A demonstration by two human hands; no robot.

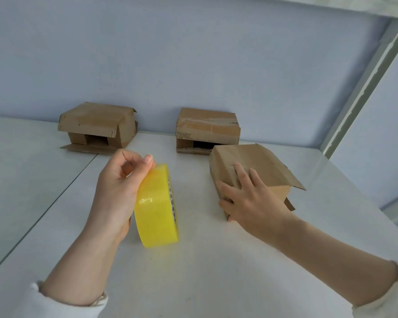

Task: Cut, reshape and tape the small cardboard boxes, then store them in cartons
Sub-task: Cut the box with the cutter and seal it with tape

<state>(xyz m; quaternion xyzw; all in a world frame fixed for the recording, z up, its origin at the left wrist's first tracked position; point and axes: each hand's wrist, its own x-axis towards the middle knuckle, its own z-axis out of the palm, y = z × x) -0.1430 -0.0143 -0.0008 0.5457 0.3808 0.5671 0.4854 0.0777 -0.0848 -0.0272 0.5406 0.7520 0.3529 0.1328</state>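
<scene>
1. Yellow tape roll (156, 206) is upright on its edge over the white bench (193, 283). The left hand (117, 187) grips it, fingertips pinching the top rim.
2. The right hand (251, 198) presses spread, straight fingers on the nearest cardboard box (262, 161), to the right of the roll.
3. The back-left box (97, 121) and back-right box (207, 126) stand apart against the blue wall (193, 53), both with their front flaps open.

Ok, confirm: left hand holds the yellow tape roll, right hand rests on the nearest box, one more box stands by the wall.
Not one: the head view shows two by the wall, back left box and back right box. Correct: left hand on yellow tape roll, right hand on nearest box.
</scene>
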